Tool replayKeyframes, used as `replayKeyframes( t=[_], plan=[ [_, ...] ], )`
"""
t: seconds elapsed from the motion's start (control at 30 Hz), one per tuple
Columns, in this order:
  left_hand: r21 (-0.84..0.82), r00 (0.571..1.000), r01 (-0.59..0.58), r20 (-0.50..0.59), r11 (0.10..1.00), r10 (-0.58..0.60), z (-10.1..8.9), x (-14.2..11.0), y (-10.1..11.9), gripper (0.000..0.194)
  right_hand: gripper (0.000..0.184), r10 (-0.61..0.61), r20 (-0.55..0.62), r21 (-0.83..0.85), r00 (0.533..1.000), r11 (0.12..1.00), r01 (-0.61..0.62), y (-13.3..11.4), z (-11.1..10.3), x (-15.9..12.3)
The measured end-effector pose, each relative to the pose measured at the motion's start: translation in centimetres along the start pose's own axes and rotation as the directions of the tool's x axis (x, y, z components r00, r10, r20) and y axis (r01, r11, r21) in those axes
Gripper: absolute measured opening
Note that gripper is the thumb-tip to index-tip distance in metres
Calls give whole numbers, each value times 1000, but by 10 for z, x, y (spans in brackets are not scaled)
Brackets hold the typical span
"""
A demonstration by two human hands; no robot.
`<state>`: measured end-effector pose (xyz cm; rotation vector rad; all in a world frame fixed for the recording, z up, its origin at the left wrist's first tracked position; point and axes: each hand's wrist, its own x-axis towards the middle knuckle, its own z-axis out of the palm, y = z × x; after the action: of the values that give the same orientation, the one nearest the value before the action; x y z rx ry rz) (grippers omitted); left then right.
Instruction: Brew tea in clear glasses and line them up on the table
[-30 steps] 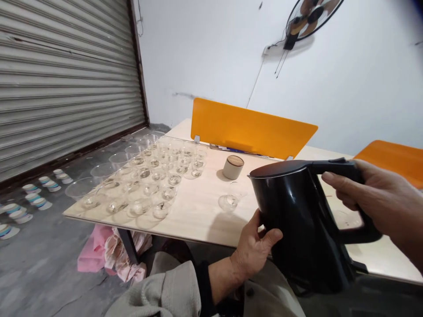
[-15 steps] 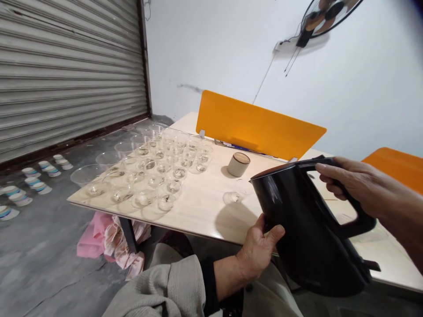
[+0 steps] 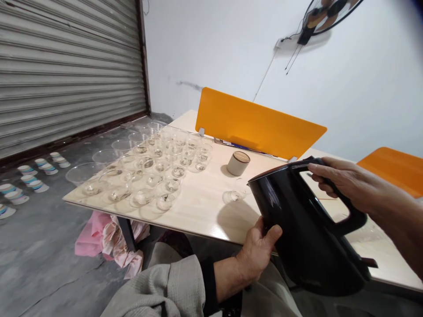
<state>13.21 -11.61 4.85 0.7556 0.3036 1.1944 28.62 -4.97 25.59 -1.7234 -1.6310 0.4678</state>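
A black electric kettle (image 3: 307,233) is held in front of me in both hands, tilted with its rim toward the table. My right hand (image 3: 346,182) grips its top handle. My left hand (image 3: 257,251) cups the lower side of its body. Just past the kettle's rim, a small clear glass (image 3: 235,195) stands alone on the pale wooden table (image 3: 205,215). The glass's inside is partly visible, with a little clear liquid at the bottom. Several rows of clear glasses (image 3: 152,176) fill the table's left part.
A ceramic jar with a wooden lid (image 3: 238,163) stands near an orange divider panel (image 3: 257,123). A second orange panel (image 3: 393,169) lies right. Stacked cups (image 3: 28,180) sit on the concrete floor beside a metal roller shutter (image 3: 66,66). Pink material (image 3: 95,237) lies under the table.
The kettle has tilted further, its handle swinging left and up as my right hand moves with it. The view has shifted slightly, and the table sits a little higher in the frame.
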Motion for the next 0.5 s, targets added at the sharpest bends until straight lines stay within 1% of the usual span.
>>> replayKeyframes(
  t=[0.03,0.07,0.2,0.27,0.5],
  plan=[
    [-13,1000,-1,1,1000,1,0,0,0,69,36,25,58,-19,998,1000,-24,-2,1,-1],
    [-26,1000,-1,2,1000,2,0,0,-1,68,34,45,86,-35,995,999,-42,-5,2,-1],
    [-53,1000,-11,3,999,11,0,-2,-3,65,30,95,84,-71,992,994,-89,-15,7,-4],
    [-59,1000,-21,3,998,21,0,-3,-3,65,30,99,84,-80,991,992,-93,-18,8,-4],
    [-91,1000,-14,-9,996,13,-1,-3,-5,65,32,91,114,-98,989,992,-80,-9,8,4]
  ],
)
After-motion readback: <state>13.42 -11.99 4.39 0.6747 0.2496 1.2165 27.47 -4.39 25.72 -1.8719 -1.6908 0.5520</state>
